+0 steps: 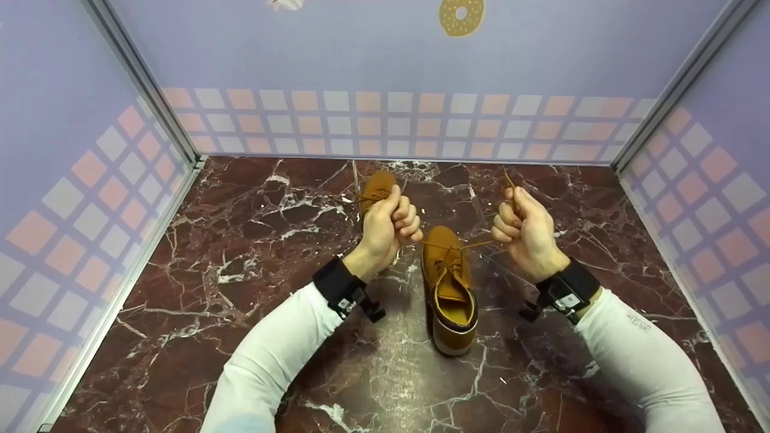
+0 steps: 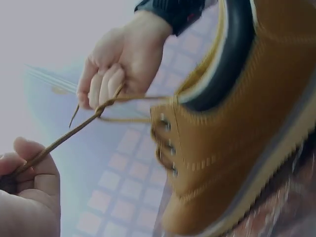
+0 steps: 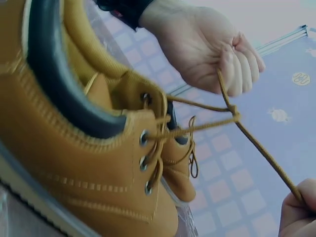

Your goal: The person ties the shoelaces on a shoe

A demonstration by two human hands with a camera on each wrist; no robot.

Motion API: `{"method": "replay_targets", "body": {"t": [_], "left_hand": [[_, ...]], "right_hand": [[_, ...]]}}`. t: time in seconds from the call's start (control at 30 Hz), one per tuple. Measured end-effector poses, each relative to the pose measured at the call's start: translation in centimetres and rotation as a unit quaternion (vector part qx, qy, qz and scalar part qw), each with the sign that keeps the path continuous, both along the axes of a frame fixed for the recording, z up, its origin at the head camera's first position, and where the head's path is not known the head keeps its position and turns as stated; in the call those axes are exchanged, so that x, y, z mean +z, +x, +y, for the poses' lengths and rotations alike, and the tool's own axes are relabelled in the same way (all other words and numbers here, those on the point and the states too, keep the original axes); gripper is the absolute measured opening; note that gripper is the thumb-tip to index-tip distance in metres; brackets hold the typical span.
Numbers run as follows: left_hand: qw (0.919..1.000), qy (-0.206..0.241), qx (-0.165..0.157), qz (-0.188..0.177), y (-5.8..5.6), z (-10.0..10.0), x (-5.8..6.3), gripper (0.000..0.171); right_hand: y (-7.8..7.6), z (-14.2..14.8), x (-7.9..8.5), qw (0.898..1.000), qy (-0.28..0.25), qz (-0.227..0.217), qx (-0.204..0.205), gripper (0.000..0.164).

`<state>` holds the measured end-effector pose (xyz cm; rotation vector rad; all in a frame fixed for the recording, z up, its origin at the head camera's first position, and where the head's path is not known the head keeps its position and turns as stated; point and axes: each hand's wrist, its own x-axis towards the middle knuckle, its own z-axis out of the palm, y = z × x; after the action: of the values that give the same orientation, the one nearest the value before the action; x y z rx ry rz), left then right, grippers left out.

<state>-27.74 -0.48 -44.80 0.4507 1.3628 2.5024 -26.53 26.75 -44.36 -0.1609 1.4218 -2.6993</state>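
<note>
A tan lace-up shoe (image 1: pixel 454 338) with a dark padded collar stands on the floor, toe pointing away from me. Its brown shoelace (image 2: pixel 69 132) is drawn out to both sides above the tongue. My left hand (image 1: pixel 388 225) grips one lace end to the left of the shoe. On the other side, my right hand (image 1: pixel 525 231) holds the opposite end, with a loose tip sticking up past the thumb. Between the hands, the two strands cross in a twist (image 3: pixel 233 113), standing off from the eyelets. Both hands are raised above the toe area.
A second tan shoe (image 1: pixel 379 180) sits farther forward and left, partly hidden by my left hand; its laces are tied in a bow (image 3: pixel 192 153). Purple panels with pink and white squares (image 1: pixel 400 123) enclose the dark red marbled floor (image 1: pixel 264 240) at the back and sides.
</note>
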Motion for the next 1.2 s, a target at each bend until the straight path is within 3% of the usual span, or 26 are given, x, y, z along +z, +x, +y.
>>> {"method": "replay_targets", "body": {"t": [0.1,0.2,0.4,0.5,0.7,0.8,0.93,1.07,1.13,1.2], "left_hand": [[0.9979,-0.036,-0.002,0.053,-0.1,-0.5,0.0,0.062],[0.9909,-0.089,0.005,0.101,0.0,-0.9,0.0,0.062],[0.974,-0.191,-0.003,0.123,0.3,-2.2,-0.9,0.064],[0.9573,-0.251,0.015,0.142,0.3,-3.2,-1.6,0.065],[0.9048,-0.376,0.097,0.174,0.3,-5.3,-3.1,0.066],[0.8828,-0.412,0.125,0.187,0.4,-5.8,-3.5,0.066],[0.8661,-0.435,0.144,0.201,0.4,-6.0,-3.7,0.066],[0.8548,-0.46,0.13,0.202,0.6,-6.0,-3.9,0.064],[0.8473,-0.476,0.12,0.203,0.8,-6.0,-3.9,0.056],[0.8373,-0.49,0.12,0.21,1.3,-6.0,-3.7,0.04]], "right_hand": [[0.2,0.6,-0.3,0.999,0.036,0.003,-0.004,0.035],[0.2,1.4,-1.0,0.998,0.066,-0.003,-0.007,0.035],[0.8,3.5,-3.0,0.989,0.14,-0.041,0.009,0.034],[1.2,4.5,-3.9,0.979,0.194,-0.063,0.026,0.033],[1.3,5.8,-5.3,0.959,0.263,-0.095,0.041,0.03],[1.2,6.0,-5.9,0.954,0.278,-0.105,0.046,0.03],[1.1,5.8,-6.4,0.95,0.289,-0.11,0.049,0.029],[1.3,5.3,-6.8,0.944,0.306,-0.114,0.051,0.027],[1.5,5.2,-6.8,0.935,0.334,-0.108,0.041,0.024],[1.8,5.0,-6.7,0.916,0.39,-0.086,0.024,0.033]]}}
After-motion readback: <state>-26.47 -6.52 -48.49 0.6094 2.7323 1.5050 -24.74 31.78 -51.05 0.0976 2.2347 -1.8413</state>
